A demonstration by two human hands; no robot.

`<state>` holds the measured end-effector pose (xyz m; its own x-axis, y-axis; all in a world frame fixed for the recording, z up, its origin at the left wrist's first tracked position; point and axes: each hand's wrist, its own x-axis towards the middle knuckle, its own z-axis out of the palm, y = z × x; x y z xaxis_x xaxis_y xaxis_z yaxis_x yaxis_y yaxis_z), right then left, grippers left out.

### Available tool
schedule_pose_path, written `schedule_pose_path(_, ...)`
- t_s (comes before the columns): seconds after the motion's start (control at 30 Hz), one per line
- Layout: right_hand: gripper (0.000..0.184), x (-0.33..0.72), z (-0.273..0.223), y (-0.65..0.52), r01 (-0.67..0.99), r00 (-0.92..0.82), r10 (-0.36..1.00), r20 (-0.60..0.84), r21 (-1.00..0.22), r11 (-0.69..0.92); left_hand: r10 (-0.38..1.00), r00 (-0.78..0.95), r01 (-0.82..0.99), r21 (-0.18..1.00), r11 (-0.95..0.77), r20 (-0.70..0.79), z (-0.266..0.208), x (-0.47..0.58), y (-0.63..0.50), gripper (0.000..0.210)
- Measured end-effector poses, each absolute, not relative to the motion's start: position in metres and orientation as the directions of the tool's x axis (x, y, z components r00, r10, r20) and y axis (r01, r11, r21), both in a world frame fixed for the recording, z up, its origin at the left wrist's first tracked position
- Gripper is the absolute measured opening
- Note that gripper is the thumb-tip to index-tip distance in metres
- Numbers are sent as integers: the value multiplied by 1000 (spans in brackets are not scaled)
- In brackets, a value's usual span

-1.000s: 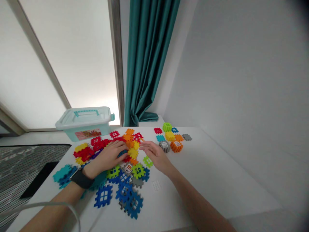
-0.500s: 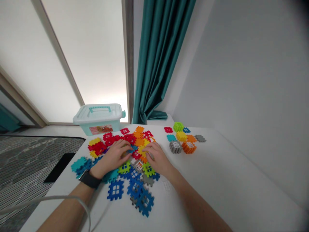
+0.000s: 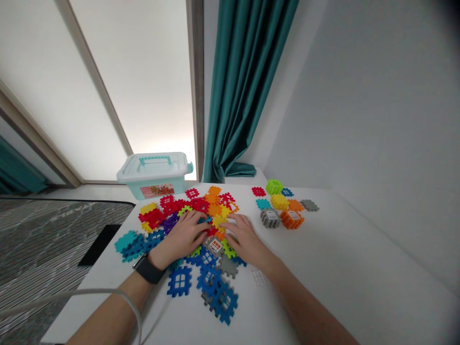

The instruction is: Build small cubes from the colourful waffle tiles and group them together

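A pile of interlocking plastic building tiles with notched edges covers the left-middle of the table. My left hand (image 3: pixel 185 237), wearing a dark watch (image 3: pixel 149 269), rests on the pile with its fingers spread, beside a purple tile (image 3: pixel 169 223) and red tiles (image 3: pixel 199 205). My right hand (image 3: pixel 247 240) lies over the pile's right side, fingers apart, its tips at a yellow tile (image 3: pixel 218 221). Between the hands is a grey tile with a window insert (image 3: pixel 215 246). A lime-green tile (image 3: pixel 229 249) lies partly under my right hand. What lies beneath both palms is hidden.
A lidded teal storage box (image 3: pixel 161 187) stands at the back left. On the right sit a grey cube (image 3: pixel 270 218), an orange cube (image 3: pixel 292 219), a green block (image 3: pixel 274 187) and several tiles. Blue window tiles (image 3: pixel 219 292) lie nearer me. A pale cable (image 3: pixel 108 291) crosses the lower left.
The view has shifted slightly, so everything appears farther right. My left hand has slid a little rightward over the pile, uncovering purple and lime-green tiles and covering another lime-green one.
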<state>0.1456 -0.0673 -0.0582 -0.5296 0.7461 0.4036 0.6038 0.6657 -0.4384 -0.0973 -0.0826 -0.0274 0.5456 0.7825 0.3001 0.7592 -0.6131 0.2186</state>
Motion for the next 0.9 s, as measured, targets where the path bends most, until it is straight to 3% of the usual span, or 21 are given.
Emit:
schedule_pose_path(0.37, 29, 150, -60, -59, 606, -503, 748, 434, -440, 663, 789, 540, 762, 228, -607, 293, -30, -97, -80, 15)
schedule_pose_path(0.53, 16, 144, -47, -69, 568, -552, 722, 416, -446, 691, 762, 574, 711, 280, -646, 300, -17, -98, -86, 15)
schedule_pose_path(0.7, 15, 141, -45, -72, 574, -580, 719, 384, -433, 695, 737, 632, 663, 326, -674, 239, -6, -98, -95, 30)
schedule_pose_path(0.9, 13, 143, -48, -70, 563, -613, 704, 359, -427, 708, 748, 639, 672, 343, -656, 180, -11, -94, -97, 34)
